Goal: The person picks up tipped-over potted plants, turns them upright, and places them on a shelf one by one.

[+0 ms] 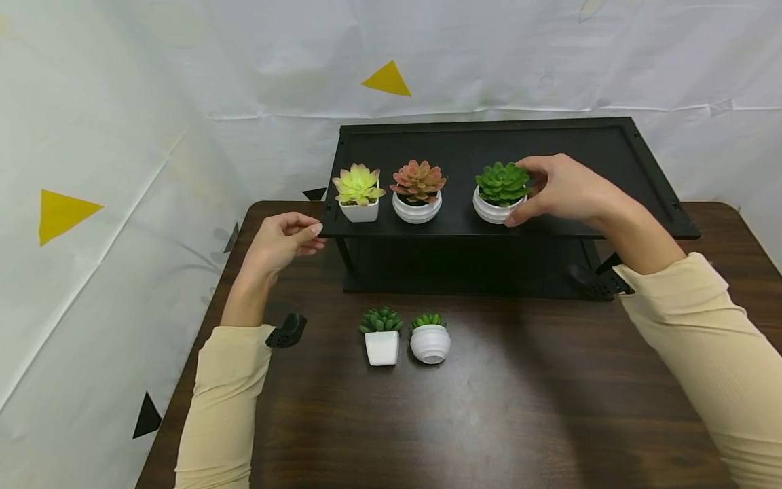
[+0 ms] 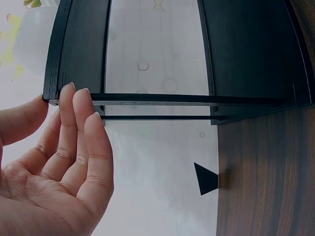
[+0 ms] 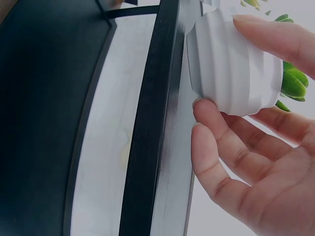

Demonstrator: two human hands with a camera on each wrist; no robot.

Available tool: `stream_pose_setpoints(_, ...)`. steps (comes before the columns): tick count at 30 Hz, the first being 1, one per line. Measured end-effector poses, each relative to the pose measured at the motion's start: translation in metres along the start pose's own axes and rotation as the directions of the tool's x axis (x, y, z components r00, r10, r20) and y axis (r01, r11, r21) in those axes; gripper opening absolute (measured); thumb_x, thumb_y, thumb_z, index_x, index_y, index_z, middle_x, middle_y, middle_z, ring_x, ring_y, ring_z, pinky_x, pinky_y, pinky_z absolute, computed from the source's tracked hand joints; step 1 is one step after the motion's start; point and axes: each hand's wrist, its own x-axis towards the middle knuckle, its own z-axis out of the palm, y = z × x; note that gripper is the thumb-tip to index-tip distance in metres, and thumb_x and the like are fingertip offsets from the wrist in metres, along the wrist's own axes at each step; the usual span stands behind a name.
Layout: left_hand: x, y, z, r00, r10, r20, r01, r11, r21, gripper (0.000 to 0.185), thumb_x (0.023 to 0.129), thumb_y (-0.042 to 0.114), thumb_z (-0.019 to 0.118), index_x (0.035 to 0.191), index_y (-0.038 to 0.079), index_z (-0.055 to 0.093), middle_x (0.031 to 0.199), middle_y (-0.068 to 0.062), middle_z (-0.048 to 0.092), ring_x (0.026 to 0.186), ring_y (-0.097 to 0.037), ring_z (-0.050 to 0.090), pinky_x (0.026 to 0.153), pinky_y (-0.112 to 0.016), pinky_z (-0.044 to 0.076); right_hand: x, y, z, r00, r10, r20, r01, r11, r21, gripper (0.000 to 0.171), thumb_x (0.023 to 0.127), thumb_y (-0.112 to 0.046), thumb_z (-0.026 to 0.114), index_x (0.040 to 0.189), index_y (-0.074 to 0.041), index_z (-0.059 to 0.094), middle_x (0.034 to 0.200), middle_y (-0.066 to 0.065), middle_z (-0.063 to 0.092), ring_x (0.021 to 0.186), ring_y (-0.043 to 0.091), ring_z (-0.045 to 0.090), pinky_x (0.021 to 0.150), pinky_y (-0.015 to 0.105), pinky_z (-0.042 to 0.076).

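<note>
On the black shelf's top board (image 1: 464,146), my right hand (image 1: 565,190) grips a green succulent in a round white pot (image 1: 497,204). The right wrist view has the thumb on one side of the ribbed white pot (image 3: 231,64) and fingers on the other. Whether its base touches the board is hard to tell. At the front left corner, my left hand (image 1: 277,244) pinches the board's edge between thumb and fingers (image 2: 66,123). Between the hands stand a yellow-green succulent in a square white pot (image 1: 359,193) and a reddish succulent in a round white pot (image 1: 417,193).
In front of the shelf, a dark green succulent in a square pot (image 1: 381,339) and a small green succulent in a round pot (image 1: 430,339) rest on the brown wooden table (image 1: 464,421). A white sheet with yellow and black triangles hangs behind and at the left.
</note>
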Motion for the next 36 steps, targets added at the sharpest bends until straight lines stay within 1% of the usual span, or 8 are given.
stream_pose_setpoints(4,0.001,0.000,0.000,1.000,-0.002,0.000,0.002,1.000,0.001,0.026,0.091,0.011,0.058,0.107,-0.010,0.055,0.078,-0.003,0.063,0.072,-0.012,0.064,0.069,-0.024,0.053,0.004,-0.001,0.002,1.000,0.000,0.004,0.000,1.000,0.018,0.075,0.072,-0.015,0.078,0.133,0.001,0.039,0.111,0.016,0.051,0.091,0.024,0.044,0.074,0.036,0.038)
stream_pose_setpoints(6,0.001,0.000,0.000,1.000,-0.003,-0.001,0.003,1.000,0.000,0.026,0.091,0.011,0.057,0.107,-0.010,0.055,0.078,-0.003,0.063,0.071,-0.012,0.063,0.068,-0.024,0.053,0.006,-0.002,0.003,1.000,0.002,0.006,-0.002,1.000,0.028,0.075,0.072,-0.014,0.078,0.134,0.001,0.039,0.112,0.016,0.051,0.092,0.024,0.045,0.075,0.036,0.039)
stream_pose_setpoints(10,0.001,0.000,0.000,1.000,-0.005,-0.001,0.005,1.000,-0.002,0.026,0.091,0.010,0.057,0.108,-0.010,0.056,0.078,-0.003,0.063,0.075,-0.017,0.064,0.069,-0.024,0.053,0.008,-0.004,0.005,1.000,0.005,0.011,-0.005,0.999,0.047,0.076,0.072,-0.013,0.078,0.134,0.001,0.038,0.113,0.016,0.050,0.091,0.024,0.046,0.077,0.037,0.039)
stream_pose_setpoints(16,0.001,0.000,0.000,1.000,-0.003,-0.002,0.003,1.000,0.000,0.026,0.091,0.010,0.057,0.108,-0.010,0.056,0.078,-0.003,0.063,0.073,-0.014,0.064,0.069,-0.025,0.053,0.011,-0.006,0.007,1.000,-0.002,0.013,0.002,0.999,0.053,0.077,0.071,-0.014,0.079,0.135,0.000,0.038,0.113,0.016,0.050,0.091,0.025,0.047,0.079,0.038,0.039)
stream_pose_setpoints(22,0.001,0.000,0.000,1.000,-0.001,0.000,0.001,1.000,-0.004,0.026,0.091,0.010,0.057,0.107,-0.010,0.055,0.077,-0.002,0.062,0.076,-0.019,0.064,0.069,-0.025,0.053,0.013,-0.006,0.010,1.000,-0.020,0.005,0.020,0.998,0.052,0.075,0.071,-0.013,0.079,0.133,0.000,0.040,0.111,0.016,0.051,0.089,0.024,0.047,0.075,0.036,0.040)
stream_pose_setpoints(30,0.000,0.000,0.000,1.000,-0.003,-0.001,0.003,1.000,-0.007,0.026,0.091,0.009,0.057,0.108,-0.011,0.055,0.075,-0.001,0.062,0.069,-0.009,0.063,0.067,-0.023,0.053,0.014,-0.009,0.013,0.999,-0.037,0.003,0.036,0.997,0.073,0.072,0.071,-0.011,0.078,0.132,0.000,0.042,0.111,0.016,0.052,0.089,0.025,0.049,0.074,0.034,0.041)
stream_pose_setpoints(36,0.000,0.001,0.001,1.000,-0.002,-0.003,0.002,1.000,-0.002,0.026,0.091,0.010,0.057,0.107,-0.010,0.055,0.077,-0.002,0.062,0.069,-0.008,0.063,0.069,-0.024,0.053,0.015,-0.010,0.015,0.999,-0.041,0.006,0.040,0.996,0.077,0.071,0.072,-0.011,0.077,0.132,0.000,0.041,0.112,0.016,0.051,0.090,0.025,0.049,0.074,0.034,0.042)
